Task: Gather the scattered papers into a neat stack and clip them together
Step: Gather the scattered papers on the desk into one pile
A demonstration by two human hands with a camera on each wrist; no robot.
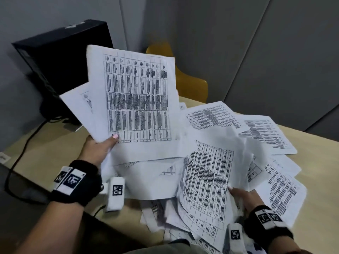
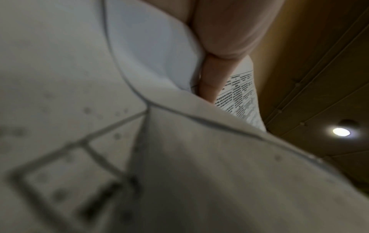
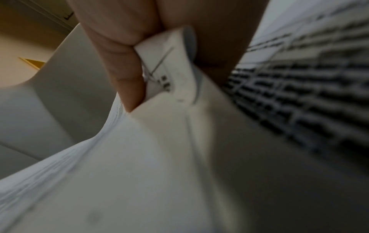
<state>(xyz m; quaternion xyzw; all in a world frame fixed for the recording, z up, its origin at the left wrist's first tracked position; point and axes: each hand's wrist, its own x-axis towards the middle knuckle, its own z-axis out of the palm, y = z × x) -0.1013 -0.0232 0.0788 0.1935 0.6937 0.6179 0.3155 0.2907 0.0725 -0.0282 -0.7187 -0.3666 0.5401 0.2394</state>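
Nearest, the right hand (image 1: 244, 198) is pinching a bent bundle of printed sheets (image 1: 207, 184) to lift it. Further off, the left hand (image 1: 97, 149) is gripping raised papers (image 1: 135, 99) upright, collecting them. Loose pages (image 1: 266, 134) are lying across the table (image 1: 45, 149) beyond.

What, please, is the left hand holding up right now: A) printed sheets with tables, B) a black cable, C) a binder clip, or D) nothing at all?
A: the left hand pinches the lower corner of raised sheets printed with tables, thumb on top.
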